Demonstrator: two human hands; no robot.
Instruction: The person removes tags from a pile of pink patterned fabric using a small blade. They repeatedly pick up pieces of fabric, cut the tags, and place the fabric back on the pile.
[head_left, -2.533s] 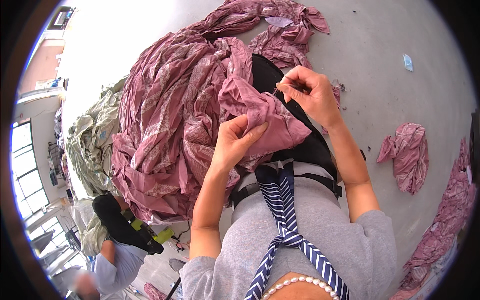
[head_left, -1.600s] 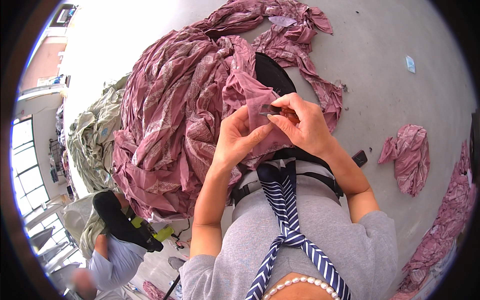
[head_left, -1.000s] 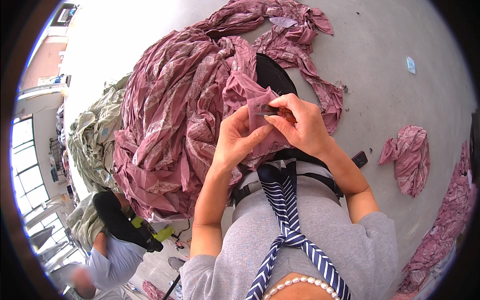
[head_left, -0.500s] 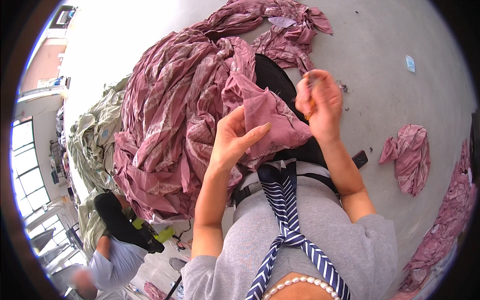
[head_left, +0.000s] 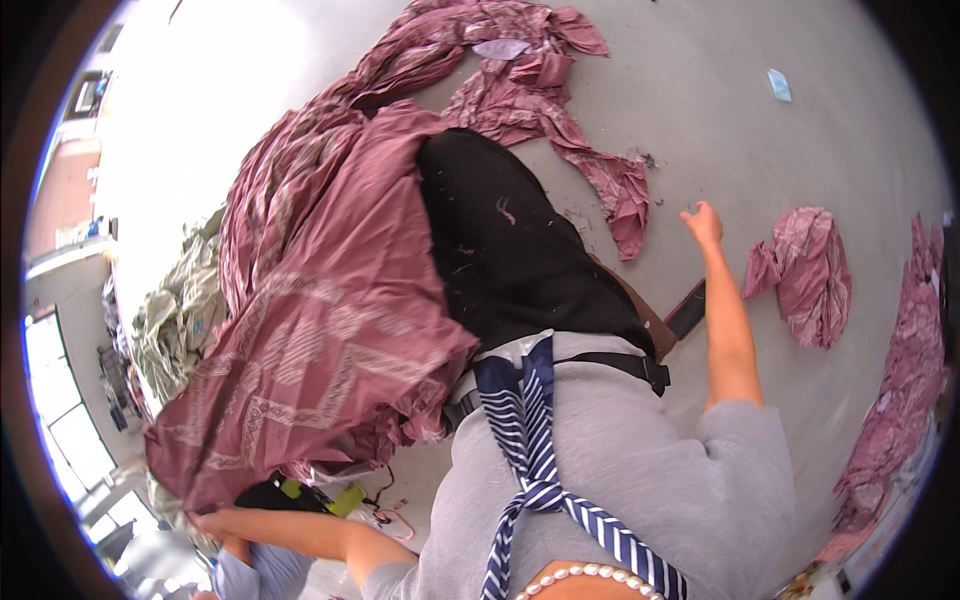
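Note:
A large dusty-pink cloth with pale woven patterns is spread out across my left side, its lower left corner pulled far out. My left hand is closed on that corner at the lower left. The rest of the cloth runs up over a heap and across my black-clothed thigh. My right hand is held out to the right above the grey floor, away from the cloth. Its fingers are curled in, and what they hold, if anything, is too small to make out.
More pink cloth trails over the floor ahead. A crumpled pink bundle and a long pink heap lie right. Pale green cloth is piled left. Another person's sleeve shows at lower left. A blue packet-like piece lies far right.
My left hand has swung down and left, stretching the cloth out and uncovering my thigh. My right hand has moved outward to the right; the orange-handled thing seen in it earlier no longer shows clearly.

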